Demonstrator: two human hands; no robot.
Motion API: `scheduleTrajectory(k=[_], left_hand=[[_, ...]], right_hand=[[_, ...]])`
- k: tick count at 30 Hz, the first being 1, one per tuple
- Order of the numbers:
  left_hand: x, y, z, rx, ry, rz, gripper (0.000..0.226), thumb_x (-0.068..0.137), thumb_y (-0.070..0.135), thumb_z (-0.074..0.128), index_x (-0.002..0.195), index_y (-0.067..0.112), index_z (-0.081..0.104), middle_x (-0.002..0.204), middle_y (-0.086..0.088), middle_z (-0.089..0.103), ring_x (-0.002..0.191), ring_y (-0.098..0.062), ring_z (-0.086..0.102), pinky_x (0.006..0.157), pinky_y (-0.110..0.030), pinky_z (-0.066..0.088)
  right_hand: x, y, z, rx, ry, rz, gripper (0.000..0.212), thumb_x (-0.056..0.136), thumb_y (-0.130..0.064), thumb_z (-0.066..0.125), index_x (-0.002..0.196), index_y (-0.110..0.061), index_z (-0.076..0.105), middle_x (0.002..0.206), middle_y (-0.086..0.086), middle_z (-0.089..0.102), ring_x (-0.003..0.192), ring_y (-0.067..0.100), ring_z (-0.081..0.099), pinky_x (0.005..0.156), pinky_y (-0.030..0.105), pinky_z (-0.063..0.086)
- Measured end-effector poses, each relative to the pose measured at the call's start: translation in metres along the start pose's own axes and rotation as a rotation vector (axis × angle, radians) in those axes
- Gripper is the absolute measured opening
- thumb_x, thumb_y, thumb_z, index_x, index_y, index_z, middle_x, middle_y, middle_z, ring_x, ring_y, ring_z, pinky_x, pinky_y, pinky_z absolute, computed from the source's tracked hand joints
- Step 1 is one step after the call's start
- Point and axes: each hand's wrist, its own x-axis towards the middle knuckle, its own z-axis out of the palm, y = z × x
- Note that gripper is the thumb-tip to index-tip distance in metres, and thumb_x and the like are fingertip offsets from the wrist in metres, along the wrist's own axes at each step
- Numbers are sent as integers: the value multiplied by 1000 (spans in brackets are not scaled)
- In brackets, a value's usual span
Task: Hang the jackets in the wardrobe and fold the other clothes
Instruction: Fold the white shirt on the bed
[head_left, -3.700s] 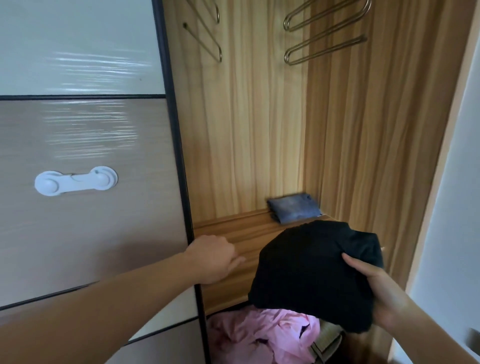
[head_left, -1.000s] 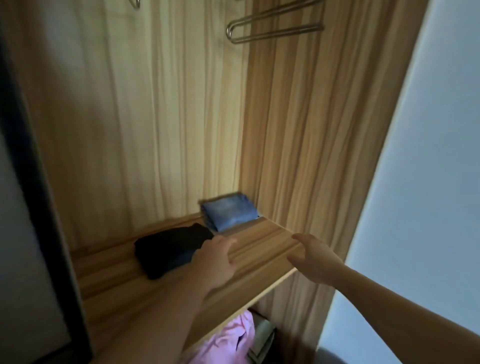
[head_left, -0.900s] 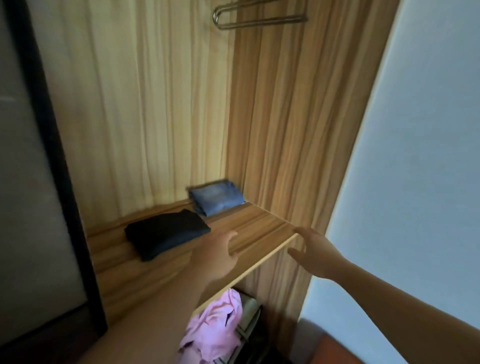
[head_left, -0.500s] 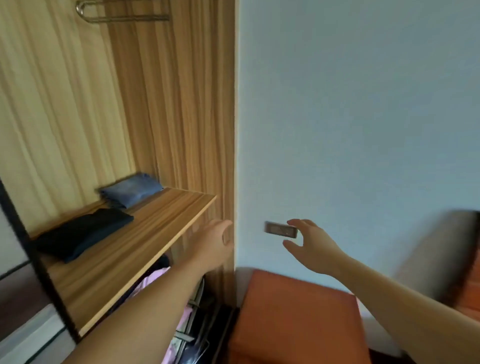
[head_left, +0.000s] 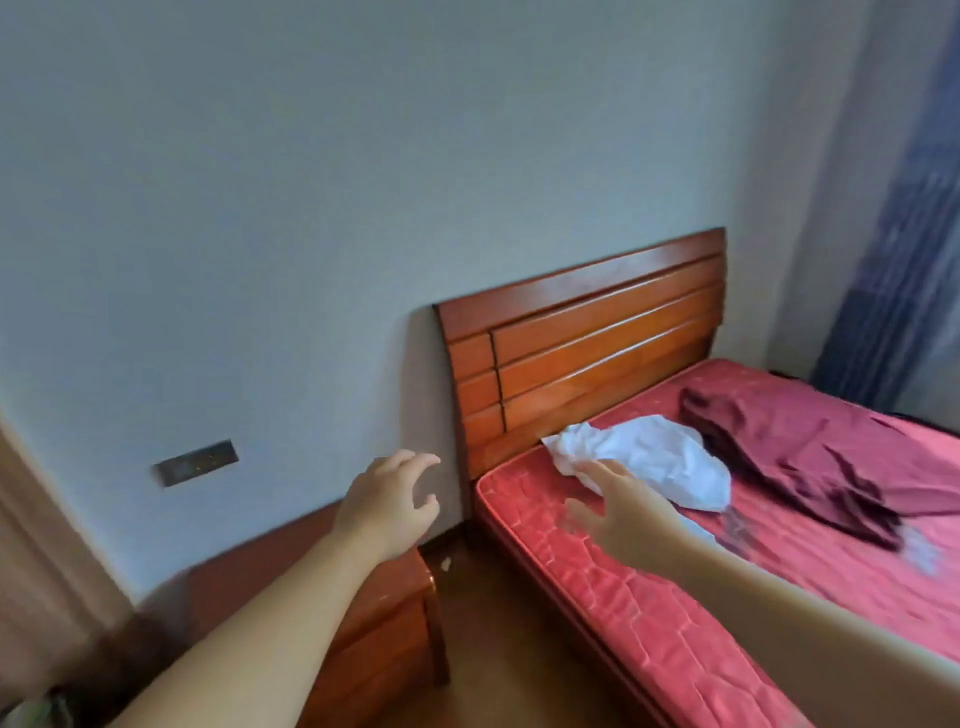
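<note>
While both my hands are empty, left hand (head_left: 387, 506) loosely spread and right hand (head_left: 618, 501) flat-fingered, folding remains. At one o'clock on the bed (head_left: 597, 587) lie a white garment (head_left: 649, 460) (crumpled) and a maroon garment (head_left: 795, 452), unfolded; no wardrobe in view.

Open air lies above the near half of the red mattress (head_left: 613, 587); both hands, the left (head_left: 387, 506) and the right (head_left: 621, 501), are extended with nothing between them and the bed. A crumpled white garment (head_left: 654, 460) lies near the mattress head, just beyond the right fingertips. A dark red garment (head_left: 810, 452) sprawls beside it, farther right. The wooden headboard (head_left: 587, 343) closes off the far end. A wooden nightstand (head_left: 374, 634) stands below the left forearm, with a floor gap (head_left: 493, 613) between it and the bed.
</note>
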Motion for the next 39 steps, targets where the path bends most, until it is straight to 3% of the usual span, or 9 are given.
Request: scheduleTrajectory(k=[3, 9, 15, 21, 29, 39], left_hand=[[-9, 56, 34, -115, -54, 148, 44, 86, 32, 59, 130, 31, 54, 131, 10, 54, 119, -15, 49, 96, -32, 44], [-66, 160, 82, -221, -196, 361, 48, 85, 33, 60, 133, 28, 53, 130, 7, 54, 119, -17, 49, 99, -34, 44], [-114, 243, 91, -240, -256, 434, 49, 87, 33, 59, 134, 28, 51, 132, 6, 53, 118, -17, 48, 99, -35, 44], [-158, 290, 87, -159, -308, 409, 50, 89, 37, 56, 137, 30, 47, 140, 7, 48, 130, -18, 41, 104, -34, 37], [-151, 287, 74, -29, -299, 383, 53, 89, 40, 52, 140, 31, 43, 139, 7, 47, 125, -17, 43, 104, -36, 39], [-49, 222, 91, -26, -317, 343, 52, 89, 41, 52, 140, 33, 42, 140, 8, 45, 126, -17, 42, 102, -36, 39]], right_hand=[[-70, 38, -23, -40, 32, 174, 54, 89, -49, 53, 138, -30, 44, 139, -6, 48, 117, 16, 54, 88, 30, 43], [-205, 82, -54, -108, 83, 393, 54, 91, -47, 56, 139, -27, 44, 139, -4, 46, 124, 17, 50, 98, 31, 43], [-291, 120, -87, -90, 151, 491, 53, 92, -46, 56, 139, -26, 45, 141, -4, 45, 124, 15, 50, 99, 32, 43], [-347, 145, -105, -52, 132, 508, 55, 92, -50, 53, 141, -28, 42, 143, -6, 42, 124, 13, 49, 94, 29, 44], [-313, 147, -116, -83, 122, 495, 56, 94, -51, 50, 142, -25, 39, 142, -1, 42, 121, 20, 50, 93, 38, 48], [-178, 119, -89, -114, 129, 439, 52, 92, -51, 50, 139, -28, 42, 139, -4, 44, 118, 17, 52, 87, 35, 48]])
